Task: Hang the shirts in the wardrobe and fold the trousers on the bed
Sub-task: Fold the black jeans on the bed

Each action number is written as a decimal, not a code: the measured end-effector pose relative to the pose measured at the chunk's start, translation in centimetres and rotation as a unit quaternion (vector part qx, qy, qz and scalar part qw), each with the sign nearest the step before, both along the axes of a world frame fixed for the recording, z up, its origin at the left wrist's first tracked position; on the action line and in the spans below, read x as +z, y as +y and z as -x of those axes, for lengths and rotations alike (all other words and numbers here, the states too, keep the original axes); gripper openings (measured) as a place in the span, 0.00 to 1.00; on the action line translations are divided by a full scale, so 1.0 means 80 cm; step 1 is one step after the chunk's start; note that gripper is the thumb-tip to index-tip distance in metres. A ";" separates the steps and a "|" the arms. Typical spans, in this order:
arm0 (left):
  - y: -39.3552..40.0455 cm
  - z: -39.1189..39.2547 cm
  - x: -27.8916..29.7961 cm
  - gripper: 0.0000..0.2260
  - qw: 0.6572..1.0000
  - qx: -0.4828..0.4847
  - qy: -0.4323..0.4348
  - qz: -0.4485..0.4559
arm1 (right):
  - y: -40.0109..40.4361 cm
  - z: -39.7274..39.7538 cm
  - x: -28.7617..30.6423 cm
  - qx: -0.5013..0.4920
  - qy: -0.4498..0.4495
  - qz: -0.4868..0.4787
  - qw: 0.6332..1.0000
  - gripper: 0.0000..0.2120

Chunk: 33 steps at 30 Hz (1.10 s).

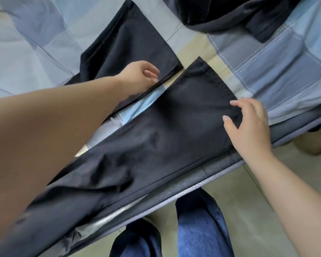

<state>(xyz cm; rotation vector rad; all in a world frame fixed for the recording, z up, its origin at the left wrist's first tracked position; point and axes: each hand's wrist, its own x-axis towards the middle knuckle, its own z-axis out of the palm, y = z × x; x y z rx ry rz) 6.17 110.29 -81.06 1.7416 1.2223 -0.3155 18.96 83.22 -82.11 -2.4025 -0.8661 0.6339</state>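
A pair of dark navy cotton trousers lies spread on the bed, which is covered with a patchwork quilt of blue, grey and cream squares; the two legs are apart, with a strip of quilt showing between them. The left hand rests on the farther leg near its hem, and its fingers are curled and pinch the inner edge of the cloth. The right hand is at the hem corner of the nearer leg, at the edge of the bed; its fingers are only loosely bent and touch the cloth, the thumb lying on top of it, and I cannot tell if they really grip it. Beyond both hands, at the far side of the quilt, lies another dark garment. Below the hands, the person's blue jeans stand on the pale floor.
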 end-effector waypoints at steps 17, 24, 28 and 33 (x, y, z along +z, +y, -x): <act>0.033 0.344 0.033 0.05 0.986 0.148 0.075 -0.015 | 0.184 0.182 -0.009 0.064 0.206 0.034 0.976 0.23; 0.052 0.249 0.005 0.05 0.984 0.149 -0.020 -0.095 | 0.252 0.108 -0.033 -0.131 0.237 -0.031 0.962 0.33; 0.096 0.166 -0.017 0.14 0.972 0.174 -0.056 -0.149 | 0.271 0.062 -0.046 -0.110 0.169 -0.036 0.979 0.24; 0.163 0.105 -0.050 0.26 0.976 0.198 0.017 -0.084 | 0.256 -0.006 -0.050 -0.007 0.091 -0.012 0.996 0.16</act>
